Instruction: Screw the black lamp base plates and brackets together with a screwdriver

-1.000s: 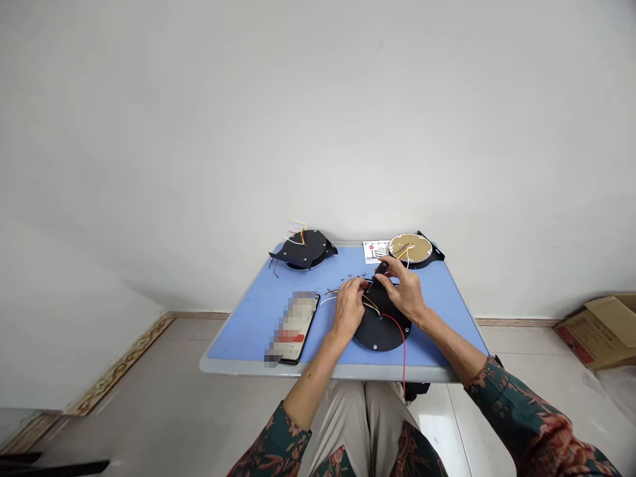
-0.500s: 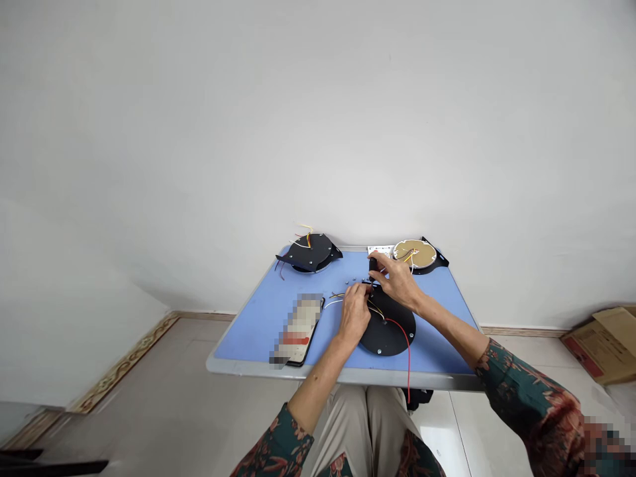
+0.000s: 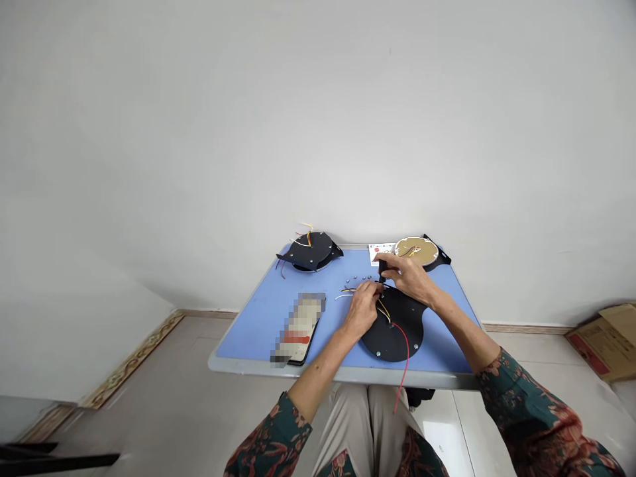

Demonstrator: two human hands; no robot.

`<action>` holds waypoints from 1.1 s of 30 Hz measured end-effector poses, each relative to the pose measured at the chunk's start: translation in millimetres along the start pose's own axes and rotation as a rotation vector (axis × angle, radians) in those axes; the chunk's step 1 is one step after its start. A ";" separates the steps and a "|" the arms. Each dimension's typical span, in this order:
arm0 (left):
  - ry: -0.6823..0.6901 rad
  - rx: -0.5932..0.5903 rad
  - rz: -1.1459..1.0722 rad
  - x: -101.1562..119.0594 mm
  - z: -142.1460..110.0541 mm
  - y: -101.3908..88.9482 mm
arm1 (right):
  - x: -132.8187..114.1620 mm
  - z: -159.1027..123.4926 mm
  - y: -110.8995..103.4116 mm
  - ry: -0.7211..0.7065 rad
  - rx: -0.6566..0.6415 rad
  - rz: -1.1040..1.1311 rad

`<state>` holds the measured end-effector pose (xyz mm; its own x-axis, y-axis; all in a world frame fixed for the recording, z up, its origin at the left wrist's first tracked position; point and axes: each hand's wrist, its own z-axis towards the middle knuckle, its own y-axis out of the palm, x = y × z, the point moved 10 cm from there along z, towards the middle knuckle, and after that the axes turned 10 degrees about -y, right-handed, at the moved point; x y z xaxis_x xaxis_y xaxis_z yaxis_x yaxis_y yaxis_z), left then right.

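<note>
A round black plate (image 3: 392, 341) with several screws lies near the front edge of the table. Yellow, white and red wires come out of its middle, and the red wire (image 3: 407, 364) hangs over the table edge. My right hand (image 3: 410, 275) grips the black handle of a screwdriver (image 3: 382, 267), held upright over a screw at the plate's far side. My left hand (image 3: 362, 308) rests at the plate's left edge, its fingers pinched together by the screwdriver's tip. What those fingertips hold is hidden. Several loose screws (image 3: 355, 277) lie just beyond.
A phone (image 3: 304, 334) lies on the blue table (image 3: 248, 334) at left. A second black round assembly (image 3: 311, 250) with wires stands at the back left. At the back right are one with a tan face (image 3: 415, 249) and a white card (image 3: 375, 254). A cardboard box (image 3: 603, 341) is on the floor.
Both hands and the screwdriver have shifted slightly to the right. The black plate has turned a little, showing more of its right side, and the red wire's end has swung left.
</note>
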<state>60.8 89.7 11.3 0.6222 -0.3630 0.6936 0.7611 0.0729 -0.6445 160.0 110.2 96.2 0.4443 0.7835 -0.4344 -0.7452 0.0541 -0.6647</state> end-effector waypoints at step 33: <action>-0.711 0.232 0.724 -68.8 -138.6 -144.9 | -5.9 -34.4 -2.1 -0.077 0.242 -0.096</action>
<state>-117.8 -24.6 12.4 0.8512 0.4647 0.2439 0.1325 0.2593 -0.9567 176.1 84.1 79.3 0.4863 0.8120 -0.3226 -0.8029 0.2696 -0.5317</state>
